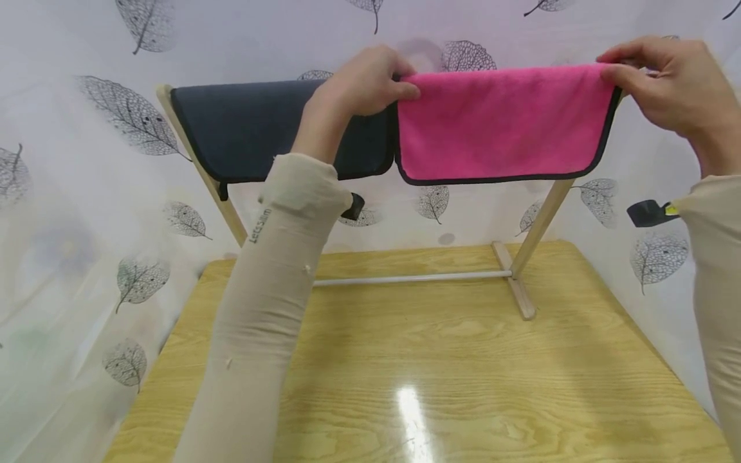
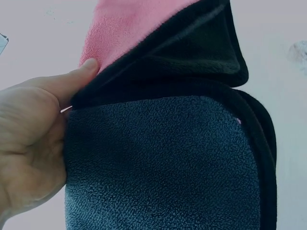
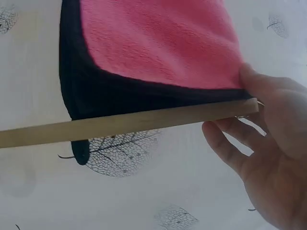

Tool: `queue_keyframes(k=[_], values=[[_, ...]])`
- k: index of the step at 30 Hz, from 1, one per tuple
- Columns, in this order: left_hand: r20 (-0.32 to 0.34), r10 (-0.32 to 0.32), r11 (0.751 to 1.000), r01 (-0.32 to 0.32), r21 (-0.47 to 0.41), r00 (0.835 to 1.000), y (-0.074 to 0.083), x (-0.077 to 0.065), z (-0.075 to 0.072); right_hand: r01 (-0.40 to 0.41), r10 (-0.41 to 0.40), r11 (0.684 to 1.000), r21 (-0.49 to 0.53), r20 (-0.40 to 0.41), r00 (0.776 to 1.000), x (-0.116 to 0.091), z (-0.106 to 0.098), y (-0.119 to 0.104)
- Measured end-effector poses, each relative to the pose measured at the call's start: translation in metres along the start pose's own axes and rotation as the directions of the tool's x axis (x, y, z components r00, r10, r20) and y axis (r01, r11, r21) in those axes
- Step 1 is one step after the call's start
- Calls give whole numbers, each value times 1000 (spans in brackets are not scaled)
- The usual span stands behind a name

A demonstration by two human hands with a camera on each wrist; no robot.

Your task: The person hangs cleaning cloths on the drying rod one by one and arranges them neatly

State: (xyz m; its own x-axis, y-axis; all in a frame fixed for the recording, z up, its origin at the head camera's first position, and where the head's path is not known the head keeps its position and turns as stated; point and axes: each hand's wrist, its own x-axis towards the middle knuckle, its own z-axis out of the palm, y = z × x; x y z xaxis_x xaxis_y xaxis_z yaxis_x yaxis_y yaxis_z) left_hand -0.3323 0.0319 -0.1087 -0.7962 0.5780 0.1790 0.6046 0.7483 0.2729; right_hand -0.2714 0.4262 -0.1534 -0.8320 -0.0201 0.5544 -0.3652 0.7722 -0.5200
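A pink towel (image 1: 503, 128) with black edging hangs folded over the top of a wooden rack (image 1: 543, 225), on its right half. My left hand (image 1: 365, 83) pinches its upper left corner, thumb on the front. At the upper right corner, my right hand (image 1: 677, 87) holds the fold between thumb and fingers, beside the rack's post. A dark blue-grey towel (image 1: 243, 132) hangs on the left half, partly behind my left forearm. The left wrist view shows the pink towel's dark underside (image 2: 192, 57) close beside the dark towel (image 2: 163, 158).
The rack stands on a wood-grain table (image 1: 463, 360), with a white lower rod (image 1: 417, 278) and a wooden foot (image 1: 518, 292) at the right. Behind it hangs a pale cloth (image 1: 58, 225) printed with leaves. Black straps (image 1: 648, 213) show by the sleeves.
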Motion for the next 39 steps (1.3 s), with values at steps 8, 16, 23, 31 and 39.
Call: queue_keyframes(k=[8, 16, 23, 31, 39], values=[[-40, -16, 999, 14, -38, 999, 1, -2, 2, -40, 41, 999, 22, -69, 997, -2, 5, -3], [-81, -16, 999, 13, -47, 997, -1, -1, 4, -80, 75, 995, -56, -95, 993, -2, 8, -6], [-59, -29, 998, 26, -50, 998, 0, -1, 4, -46, 43, 999, -22, -129, 991, -6, 13, -6], [-57, -61, 996, 57, -64, 997, 1, 0, 5, 13, 4, 998, 65, -255, 967, -5, 22, 4], [-137, -53, 998, 58, 32, 989, 5, -5, 7, 7, 22, 995, 96, -297, 955, -7, 25, 1]])
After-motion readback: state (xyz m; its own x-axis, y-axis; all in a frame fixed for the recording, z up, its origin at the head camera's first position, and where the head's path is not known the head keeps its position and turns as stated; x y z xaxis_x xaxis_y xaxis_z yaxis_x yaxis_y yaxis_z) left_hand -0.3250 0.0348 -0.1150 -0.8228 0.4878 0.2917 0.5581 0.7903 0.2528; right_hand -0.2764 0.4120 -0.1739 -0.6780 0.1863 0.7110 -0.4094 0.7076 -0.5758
